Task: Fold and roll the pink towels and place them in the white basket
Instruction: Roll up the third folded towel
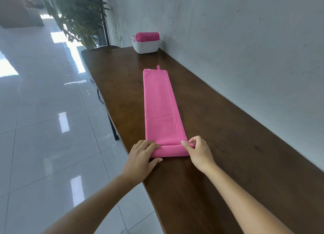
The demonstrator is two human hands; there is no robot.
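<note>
Head view: pink towel (160,107) lies folded into a long narrow strip on the dark table (219,146), running away from the person toward the white basket (146,47) at the far end by the wall. One rolled towel (147,36) already sits in the basket.

Near end of the strip is turned over into a small roll (169,151), about one turn by the look of it. Left hand (142,156) grips the roll's left end, fingers over the top, thumb on the near side. Right hand (197,152) pinches the right end with curled fingers and thumb; exact finger placement is hard to read at this angle.

Step in hand: rolling, barely begun. To do it well:
- advance both ends at the same rate, or the roll cones and drifts sideways
- light downward pressure plus slight pull-back each turn to get a tight core
- track the strip's long edges so the layers stack flush
- hanging loop (158,67) at the far end should finish tucked, not sticking out

Thin fabric, likely to slacken if released mid-roll.
</note>
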